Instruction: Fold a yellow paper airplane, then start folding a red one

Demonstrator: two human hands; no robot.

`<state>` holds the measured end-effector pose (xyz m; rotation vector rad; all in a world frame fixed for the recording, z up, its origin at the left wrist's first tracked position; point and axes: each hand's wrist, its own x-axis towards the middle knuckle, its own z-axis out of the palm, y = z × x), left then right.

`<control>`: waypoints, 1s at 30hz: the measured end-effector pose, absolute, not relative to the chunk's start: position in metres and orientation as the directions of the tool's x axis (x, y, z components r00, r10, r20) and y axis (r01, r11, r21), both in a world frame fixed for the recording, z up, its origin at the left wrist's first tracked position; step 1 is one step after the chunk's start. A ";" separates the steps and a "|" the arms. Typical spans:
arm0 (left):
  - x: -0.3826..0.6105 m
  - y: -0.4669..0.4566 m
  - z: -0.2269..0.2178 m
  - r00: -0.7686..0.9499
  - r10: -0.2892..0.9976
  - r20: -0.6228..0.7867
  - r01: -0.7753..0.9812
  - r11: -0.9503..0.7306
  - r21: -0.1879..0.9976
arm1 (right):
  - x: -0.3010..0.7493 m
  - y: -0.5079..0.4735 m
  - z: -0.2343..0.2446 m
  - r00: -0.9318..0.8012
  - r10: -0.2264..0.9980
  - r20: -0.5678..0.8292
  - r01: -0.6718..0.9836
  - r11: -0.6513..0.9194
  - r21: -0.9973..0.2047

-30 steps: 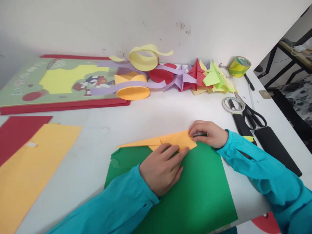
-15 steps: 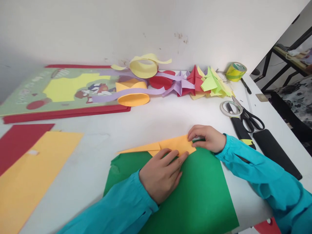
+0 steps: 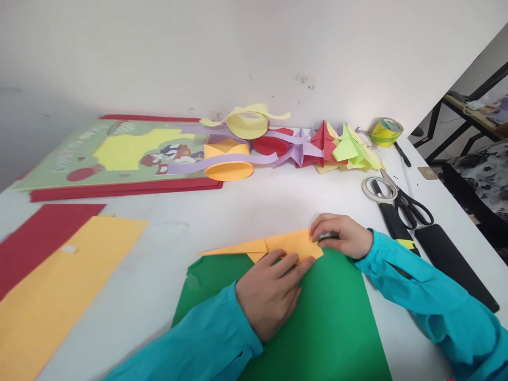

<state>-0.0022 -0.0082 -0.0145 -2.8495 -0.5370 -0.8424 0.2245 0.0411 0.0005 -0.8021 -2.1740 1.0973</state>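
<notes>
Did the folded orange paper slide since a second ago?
No. The folded orange paper keeps its spot at the top edge of the green paper sheet.

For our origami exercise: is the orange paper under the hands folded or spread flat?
Folded: the orange paper shows a crease and layered flaps tapering to a point; left hand presses it, right hand pinches its tip.

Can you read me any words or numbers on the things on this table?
Big picture cover, lettering along its left edge: too blurred to read.
Yellow-green tape roll, printed marks: too small to read.
Orange folded paper, touched by the left hand and right hand: no writing.
Nothing can be read anywhere.
</notes>
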 end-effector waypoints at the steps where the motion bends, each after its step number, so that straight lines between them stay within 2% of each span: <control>1: -0.002 -0.008 -0.013 0.786 0.296 0.543 0.361 -0.932 -0.015 | 0.224 0.041 0.001 -0.658 0.721 0.216 0.253 0.483 -0.838; 16: -0.001 -0.004 -0.004 0.814 0.291 0.502 0.347 -0.938 -0.019 | 0.222 0.040 0.002 -0.647 0.736 0.200 0.253 0.454 -0.854; 22: 0.005 -0.005 0.000 0.764 0.312 0.565 0.349 -0.936 0.046 | 0.222 0.040 0.003 -0.644 0.740 0.192 0.260 0.448 -0.855; 30: 0.012 0.001 -0.007 0.686 0.340 0.643 0.389 -0.919 0.071 | 0.221 0.039 0.003 -0.623 0.765 0.163 0.292 0.421 -0.859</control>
